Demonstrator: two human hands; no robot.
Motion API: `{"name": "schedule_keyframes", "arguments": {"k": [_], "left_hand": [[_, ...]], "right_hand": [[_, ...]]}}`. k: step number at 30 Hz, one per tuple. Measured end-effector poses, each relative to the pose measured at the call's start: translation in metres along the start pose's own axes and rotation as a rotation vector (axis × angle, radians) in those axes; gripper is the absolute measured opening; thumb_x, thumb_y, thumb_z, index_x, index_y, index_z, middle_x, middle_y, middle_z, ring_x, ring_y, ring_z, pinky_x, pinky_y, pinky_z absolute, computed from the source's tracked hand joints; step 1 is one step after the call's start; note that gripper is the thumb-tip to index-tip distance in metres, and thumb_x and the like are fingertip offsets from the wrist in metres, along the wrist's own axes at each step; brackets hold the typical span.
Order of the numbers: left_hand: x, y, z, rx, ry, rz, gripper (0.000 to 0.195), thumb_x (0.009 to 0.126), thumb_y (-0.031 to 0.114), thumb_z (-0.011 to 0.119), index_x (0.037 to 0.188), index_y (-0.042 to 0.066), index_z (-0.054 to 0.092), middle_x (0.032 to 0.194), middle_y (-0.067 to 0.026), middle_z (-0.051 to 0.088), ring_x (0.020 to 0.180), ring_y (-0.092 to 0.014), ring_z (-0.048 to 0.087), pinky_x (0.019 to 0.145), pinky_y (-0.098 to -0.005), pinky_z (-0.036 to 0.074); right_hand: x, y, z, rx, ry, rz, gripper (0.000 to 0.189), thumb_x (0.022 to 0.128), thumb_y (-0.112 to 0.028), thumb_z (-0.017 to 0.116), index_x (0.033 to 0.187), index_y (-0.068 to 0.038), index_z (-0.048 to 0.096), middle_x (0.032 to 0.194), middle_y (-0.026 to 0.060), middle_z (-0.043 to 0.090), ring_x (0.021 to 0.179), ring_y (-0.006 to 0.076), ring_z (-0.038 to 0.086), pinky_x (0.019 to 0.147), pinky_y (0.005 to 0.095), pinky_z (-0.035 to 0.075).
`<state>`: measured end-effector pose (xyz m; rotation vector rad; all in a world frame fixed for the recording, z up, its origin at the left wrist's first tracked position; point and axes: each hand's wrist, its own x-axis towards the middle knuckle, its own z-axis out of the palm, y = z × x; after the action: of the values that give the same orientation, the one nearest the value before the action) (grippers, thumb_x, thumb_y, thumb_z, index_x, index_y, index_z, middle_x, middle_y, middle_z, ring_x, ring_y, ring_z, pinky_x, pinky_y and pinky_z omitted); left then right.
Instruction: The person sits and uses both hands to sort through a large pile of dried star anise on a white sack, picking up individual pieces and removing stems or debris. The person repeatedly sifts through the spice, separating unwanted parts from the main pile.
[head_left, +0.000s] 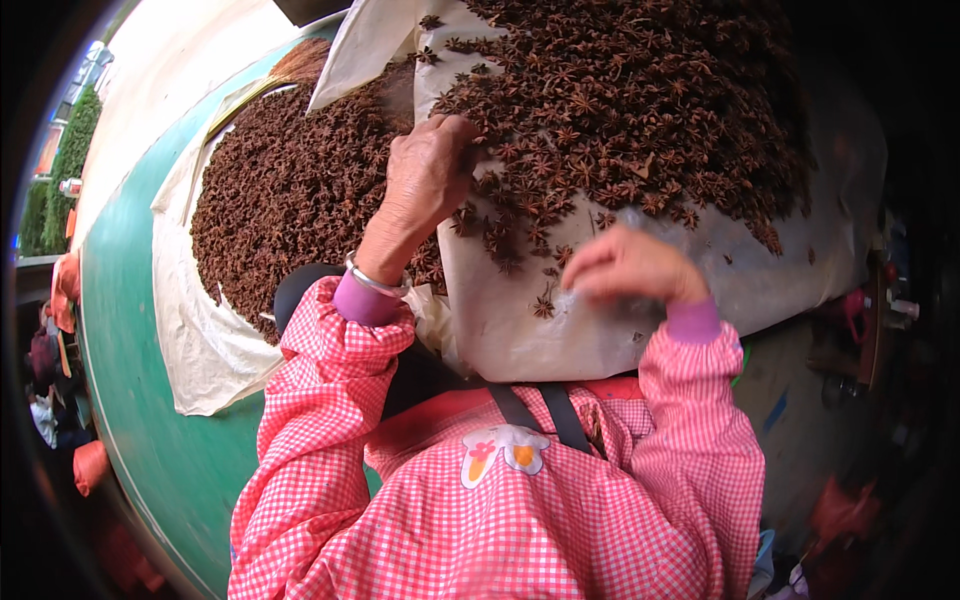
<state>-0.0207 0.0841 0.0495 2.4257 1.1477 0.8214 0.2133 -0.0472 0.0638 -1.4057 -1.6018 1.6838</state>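
A large heap of dried star anise (615, 97) is spread on a pale plastic sheet (517, 337) before me, with looser pieces along its near edge. My left hand (435, 161), a silver bangle (375, 279) on its wrist, is over the sheet's left edge beside the star anise; its fingertips are hidden, so I cannot tell what they hold. My right hand (637, 262) is blurred above the sheet, fingers bent, near a single star anise (543, 306); whether anything is between the fingers is unclear. Left of the sheet lies a second, denser brown heap (300, 180) on pale cloth.
The pale cloth (202, 360) lies on a green floor (135, 300) with a white line. Broom-like bristles (301, 60) touch the far side of the left heap. Red and orange items (66, 289) are at the far left. A dark stand with pink objects (855, 311) is at the right.
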Motion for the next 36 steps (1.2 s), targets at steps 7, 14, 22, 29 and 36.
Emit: {"name": "schedule_keyframes", "arguments": {"k": [7, 14, 22, 29, 36], "left_hand": [[-0.046, 0.008, 0.006, 0.184, -0.418, 0.169, 0.025, 0.076, 0.012, 0.071, 0.101, 0.012, 0.074, 0.105, -0.0075, 0.066, 0.106, -0.028, 0.061, 0.090, -0.0442, 0.048], [-0.036, 0.007, 0.018, -0.004, -0.226, 0.156, 0.006, 0.084, 0.015, 0.065, 0.087, 0.010, 0.069, 0.094, -0.0078, 0.059, 0.099, -0.030, 0.058, 0.083, -0.0445, 0.043], [-0.030, 0.033, 0.021, -0.587, -0.220, -0.136, 0.017, 0.087, 0.005, 0.066, 0.104, 0.003, 0.070, 0.079, -0.0162, 0.068, 0.074, -0.034, 0.068, 0.067, -0.0399, 0.054], [-0.024, 0.026, 0.006, -0.071, 0.065, 0.210, 0.024, 0.080, -0.001, 0.066, 0.101, 0.009, 0.072, 0.100, -0.0041, 0.069, 0.096, -0.026, 0.066, 0.084, -0.0394, 0.051], [-0.072, 0.050, 0.059, 0.065, -0.341, 0.662, 0.009, 0.078, 0.022, 0.065, 0.083, 0.017, 0.071, 0.092, -0.0004, 0.057, 0.093, -0.020, 0.053, 0.083, -0.0402, 0.037]], "right_hand": [[0.066, 0.032, 0.083, -0.555, 0.788, -0.258, 0.019, 0.079, -0.017, 0.078, 0.091, -0.006, 0.068, 0.080, 0.0110, 0.069, 0.072, 0.0307, 0.069, 0.063, 0.0409, 0.052], [0.067, 0.028, 0.062, -0.325, 0.927, -0.378, 0.008, 0.081, -0.007, 0.074, 0.085, -0.006, 0.067, 0.079, 0.0085, 0.068, 0.070, 0.0265, 0.067, 0.062, 0.0364, 0.051], [0.054, 0.005, 0.053, 0.188, 0.885, -0.365, 0.004, 0.087, -0.005, 0.072, 0.086, -0.003, 0.069, 0.076, 0.0013, 0.069, 0.060, 0.0063, 0.060, 0.056, 0.0248, 0.049], [-0.048, -0.011, 0.025, 0.234, -0.368, 0.011, 0.012, 0.089, -0.012, 0.070, 0.093, 0.000, 0.069, 0.076, 0.0027, 0.068, 0.068, 0.0078, 0.063, 0.062, 0.0249, 0.052], [-0.096, 0.025, 0.063, 0.157, 0.190, 0.263, 0.019, 0.093, -0.007, 0.065, 0.109, 0.003, 0.067, 0.083, 0.0032, 0.069, 0.073, 0.0059, 0.064, 0.063, 0.0213, 0.052]]}}
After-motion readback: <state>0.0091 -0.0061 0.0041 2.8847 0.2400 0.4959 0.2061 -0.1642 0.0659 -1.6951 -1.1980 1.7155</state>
